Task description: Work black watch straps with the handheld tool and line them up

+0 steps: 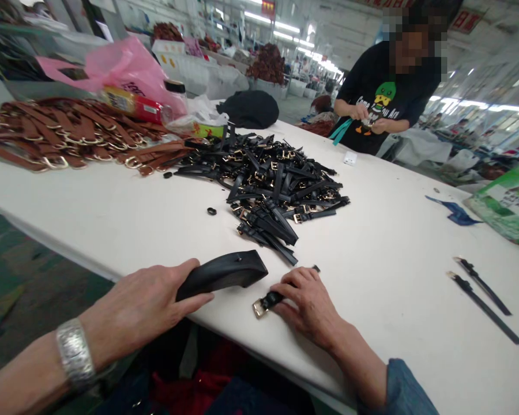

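My left hand [145, 302] is wrapped around the handle end of a curved black tool [225, 271] that rests on the white table [112, 219] near its front edge. My right hand [309, 302] lies over a black strap with a gold buckle [266, 302], fingers pressed on it; the buckle end sticks out to the left. Just beyond both hands is a large heap of black buckled straps [272, 184]. A silver bracelet [73, 354] sits on my left wrist.
A pile of brown straps [64, 135] covers the far left, with a pink bag [125, 66] behind it. Two black straps [484, 297] lie at right, near a blue scrap [456, 213] and green box [508, 204]. A person in a black shirt [380, 98] works across the table.
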`<action>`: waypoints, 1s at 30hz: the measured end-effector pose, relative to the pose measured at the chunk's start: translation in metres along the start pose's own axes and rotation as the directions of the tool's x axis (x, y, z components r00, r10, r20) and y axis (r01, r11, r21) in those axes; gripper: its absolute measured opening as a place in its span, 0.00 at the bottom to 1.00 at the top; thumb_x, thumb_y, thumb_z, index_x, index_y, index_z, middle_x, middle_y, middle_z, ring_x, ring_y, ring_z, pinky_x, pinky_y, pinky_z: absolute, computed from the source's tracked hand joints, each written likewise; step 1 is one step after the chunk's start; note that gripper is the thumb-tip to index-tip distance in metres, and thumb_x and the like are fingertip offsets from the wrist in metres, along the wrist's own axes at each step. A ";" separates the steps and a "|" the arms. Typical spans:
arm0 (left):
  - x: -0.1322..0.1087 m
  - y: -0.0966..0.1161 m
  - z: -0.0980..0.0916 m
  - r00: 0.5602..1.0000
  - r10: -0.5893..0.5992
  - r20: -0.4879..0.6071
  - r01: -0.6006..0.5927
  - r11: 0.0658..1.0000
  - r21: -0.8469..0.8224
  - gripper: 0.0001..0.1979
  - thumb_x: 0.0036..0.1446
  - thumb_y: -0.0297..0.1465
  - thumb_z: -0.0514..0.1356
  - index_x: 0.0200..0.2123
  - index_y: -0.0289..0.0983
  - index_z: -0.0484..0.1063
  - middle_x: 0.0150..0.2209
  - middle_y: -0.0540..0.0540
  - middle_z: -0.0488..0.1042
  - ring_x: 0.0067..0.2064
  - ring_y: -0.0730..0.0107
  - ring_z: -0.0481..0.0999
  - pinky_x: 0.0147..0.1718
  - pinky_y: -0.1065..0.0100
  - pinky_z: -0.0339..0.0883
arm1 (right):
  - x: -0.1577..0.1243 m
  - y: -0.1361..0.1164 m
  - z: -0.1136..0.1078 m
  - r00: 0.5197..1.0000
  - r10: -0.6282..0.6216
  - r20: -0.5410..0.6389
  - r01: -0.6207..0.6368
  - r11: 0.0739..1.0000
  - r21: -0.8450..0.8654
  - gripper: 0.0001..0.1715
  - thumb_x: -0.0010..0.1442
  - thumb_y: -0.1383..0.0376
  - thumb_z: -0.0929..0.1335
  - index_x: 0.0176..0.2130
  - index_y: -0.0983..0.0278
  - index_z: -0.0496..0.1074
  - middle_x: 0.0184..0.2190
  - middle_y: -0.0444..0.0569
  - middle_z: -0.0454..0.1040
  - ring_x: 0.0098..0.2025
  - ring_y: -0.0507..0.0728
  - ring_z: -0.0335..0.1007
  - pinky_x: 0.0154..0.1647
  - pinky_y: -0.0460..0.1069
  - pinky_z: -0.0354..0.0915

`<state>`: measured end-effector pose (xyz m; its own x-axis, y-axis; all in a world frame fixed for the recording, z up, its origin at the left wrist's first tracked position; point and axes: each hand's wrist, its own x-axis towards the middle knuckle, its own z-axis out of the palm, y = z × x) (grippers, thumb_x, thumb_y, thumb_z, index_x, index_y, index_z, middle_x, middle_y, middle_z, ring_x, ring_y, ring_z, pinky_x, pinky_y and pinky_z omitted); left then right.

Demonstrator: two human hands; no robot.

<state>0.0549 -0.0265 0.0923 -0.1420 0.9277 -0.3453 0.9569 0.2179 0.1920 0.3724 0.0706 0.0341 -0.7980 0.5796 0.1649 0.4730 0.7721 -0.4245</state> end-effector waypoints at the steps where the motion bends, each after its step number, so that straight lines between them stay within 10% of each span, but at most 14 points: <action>1: -0.005 -0.003 0.000 1.000 0.003 -0.006 -0.003 1.000 0.005 0.27 0.67 0.55 0.52 0.53 0.43 0.76 0.43 0.35 0.89 0.47 0.37 0.89 0.45 0.49 0.72 | 0.003 0.002 0.002 1.000 -0.012 -0.003 0.012 1.000 -0.002 0.11 0.68 0.65 0.78 0.50 0.60 0.85 0.44 0.54 0.84 0.49 0.64 0.78 0.55 0.60 0.70; 15: -0.020 0.021 0.000 0.989 0.141 0.038 -0.142 0.990 0.022 0.15 0.69 0.46 0.56 0.45 0.45 0.77 0.37 0.40 0.89 0.40 0.44 0.89 0.37 0.56 0.70 | -0.004 -0.003 0.028 0.966 0.174 -0.192 -0.105 0.941 0.321 0.09 0.56 0.71 0.74 0.38 0.60 0.82 0.34 0.47 0.78 0.38 0.59 0.76 0.40 0.52 0.70; 30: -0.019 0.029 -0.008 0.992 0.084 0.089 -0.091 0.992 0.082 0.14 0.69 0.41 0.58 0.49 0.42 0.78 0.42 0.36 0.90 0.46 0.38 0.91 0.43 0.51 0.77 | -0.008 -0.014 0.025 0.963 0.130 -0.237 -0.121 0.991 0.054 0.10 0.52 0.70 0.69 0.36 0.59 0.73 0.36 0.49 0.73 0.39 0.61 0.73 0.40 0.53 0.69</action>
<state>0.0832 -0.0360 0.1116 -0.0381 0.9118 -0.4088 0.9834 0.1070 0.1468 0.3625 0.0489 0.0163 -0.6178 0.7206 0.3147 0.5454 0.6810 -0.4886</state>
